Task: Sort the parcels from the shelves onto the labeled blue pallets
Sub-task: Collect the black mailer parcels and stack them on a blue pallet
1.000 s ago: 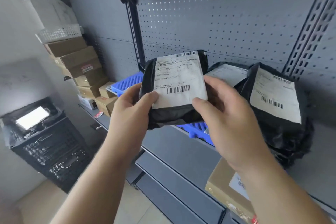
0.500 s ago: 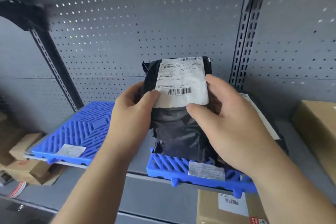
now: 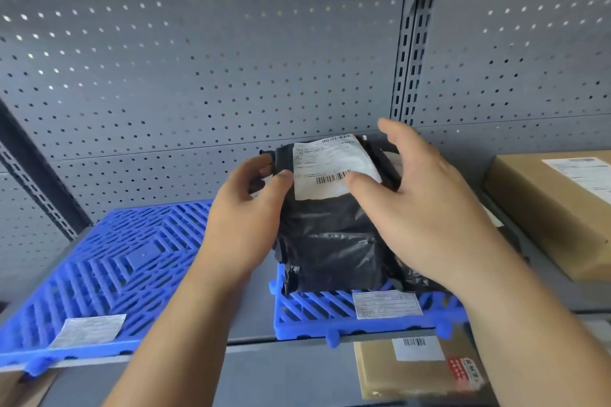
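Black parcel (image 3: 330,235) on blue pallet (image 3: 314,311), grey shelf (image 3: 253,307) | left fingers (image 3: 281,177) pinch it | right fingers (image 3: 396,132) spread

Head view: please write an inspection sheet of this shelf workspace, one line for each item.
Surface: grey shelf carrying two blue pallets.
Job's things: black parcel, label up, lower end on the right pallet; left pallet beside it.
Clutter: brown box on the shelf at right; lower box on the shelf below.
Grippers: left hand pinches the parcel's left edge; right hand open, thumb over the label.
Cables: nothing seen.
Surroundings: grey pegboard behind.
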The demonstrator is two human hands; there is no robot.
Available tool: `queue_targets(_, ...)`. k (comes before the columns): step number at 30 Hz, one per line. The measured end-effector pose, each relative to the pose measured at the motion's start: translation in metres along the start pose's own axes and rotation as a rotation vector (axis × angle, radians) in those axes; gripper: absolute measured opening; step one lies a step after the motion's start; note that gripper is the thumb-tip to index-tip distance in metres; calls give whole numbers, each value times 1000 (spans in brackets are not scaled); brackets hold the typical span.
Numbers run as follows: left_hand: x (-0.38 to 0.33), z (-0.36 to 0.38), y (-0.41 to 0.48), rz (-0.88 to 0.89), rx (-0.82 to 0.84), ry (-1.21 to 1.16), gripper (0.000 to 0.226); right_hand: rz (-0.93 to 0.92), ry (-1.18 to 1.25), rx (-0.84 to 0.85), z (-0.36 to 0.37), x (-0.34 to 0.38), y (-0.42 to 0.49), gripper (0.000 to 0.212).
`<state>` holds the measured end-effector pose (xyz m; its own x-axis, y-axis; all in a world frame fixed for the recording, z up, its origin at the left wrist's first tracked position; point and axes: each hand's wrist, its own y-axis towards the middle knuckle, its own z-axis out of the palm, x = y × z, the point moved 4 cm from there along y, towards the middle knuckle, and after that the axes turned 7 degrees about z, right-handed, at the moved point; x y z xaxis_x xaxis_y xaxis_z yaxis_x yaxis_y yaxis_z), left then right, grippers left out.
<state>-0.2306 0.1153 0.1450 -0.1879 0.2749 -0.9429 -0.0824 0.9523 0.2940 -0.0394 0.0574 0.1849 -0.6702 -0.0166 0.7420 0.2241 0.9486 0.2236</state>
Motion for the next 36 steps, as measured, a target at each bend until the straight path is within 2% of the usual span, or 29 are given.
queue_targets(21,5,-28,-35,183,-8,95,32,6,-134,-213,8,1,-55,64)
queue_targets(29,-18,-27,-72,278,-52,211,35,-47,-142,-254,-13,-10,-91,60)
queue_targets(36,-54,4,-135,395,-116,201,30,-45,-149,-240,-58,-46,-139,63)
